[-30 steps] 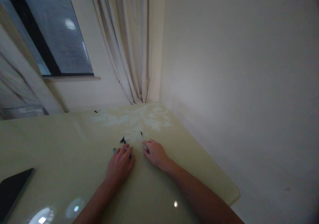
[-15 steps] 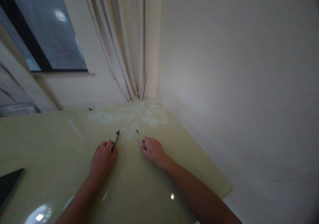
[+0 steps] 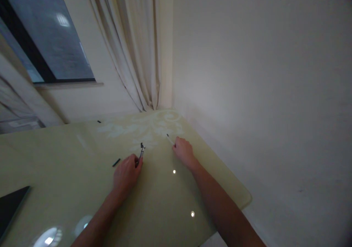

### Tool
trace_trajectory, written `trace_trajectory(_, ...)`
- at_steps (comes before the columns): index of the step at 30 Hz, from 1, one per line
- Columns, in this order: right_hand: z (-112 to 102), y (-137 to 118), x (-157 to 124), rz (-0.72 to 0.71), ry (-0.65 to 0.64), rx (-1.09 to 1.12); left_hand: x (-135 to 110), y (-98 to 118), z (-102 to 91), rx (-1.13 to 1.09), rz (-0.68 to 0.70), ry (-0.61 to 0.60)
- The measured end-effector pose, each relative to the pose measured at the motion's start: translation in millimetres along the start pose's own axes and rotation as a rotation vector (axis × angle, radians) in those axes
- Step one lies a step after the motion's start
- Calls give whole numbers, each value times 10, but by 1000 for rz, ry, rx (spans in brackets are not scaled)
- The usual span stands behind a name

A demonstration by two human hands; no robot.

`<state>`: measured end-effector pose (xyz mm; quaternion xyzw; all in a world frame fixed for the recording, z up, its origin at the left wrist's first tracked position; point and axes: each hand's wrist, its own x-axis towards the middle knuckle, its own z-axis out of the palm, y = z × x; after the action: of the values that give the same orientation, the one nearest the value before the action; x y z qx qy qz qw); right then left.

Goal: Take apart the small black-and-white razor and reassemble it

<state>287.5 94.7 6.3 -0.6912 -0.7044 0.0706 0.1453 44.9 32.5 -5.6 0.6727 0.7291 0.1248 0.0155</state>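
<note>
Wall [image 3: 255, 85], pale, rising along the table's right side; table [image 3: 74, 181], yellowish green, glossy; curtain [image 3: 134, 45], cream, hanging behind the table's far edge; window [image 3: 68, 41], dark-framed, beyond the table's far left; black panel [image 3: 13, 206], flat, on the table's near left; left hand [image 3: 127, 172], over the table's middle, fingers closed round a slim tool [image 3: 142, 151] with a black head; right hand [image 3: 183, 150], nearer the table's right edge, pinching a white stick [image 3: 170, 140] with a dark tip; black rod [image 3: 116, 162], lying on the table just beside the left hand; black scrap [image 3: 99, 121], at the table's far edge.
</note>
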Motion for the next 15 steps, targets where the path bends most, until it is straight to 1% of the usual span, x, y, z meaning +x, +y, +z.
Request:
trace_trajectory(2, -140, 247, 84, 100, 42, -3, 13, 276, 23, -12, 64, -27)
trace_trajectory(4, -240, 446, 130, 170, 59, -20, 54, 564, 59, -23, 112, -69)
trace_trajectory(6, -293, 575, 145, 221, 68, -42, 123, 835, 103, -41, 139, -99)
trace_trajectory(8, -306, 650, 149, 258, 54, -47, 205, 1073, 147, -61, 154, -101)
trace_trajectory(12, -265, 751, 164, 289, 2, -26, 348, 1436, 225, -88, 142, -89)
trace_trajectory(15, -223, 829, 179, 240, 13, -10, 403, 1615, 272, -107, 131, -109)
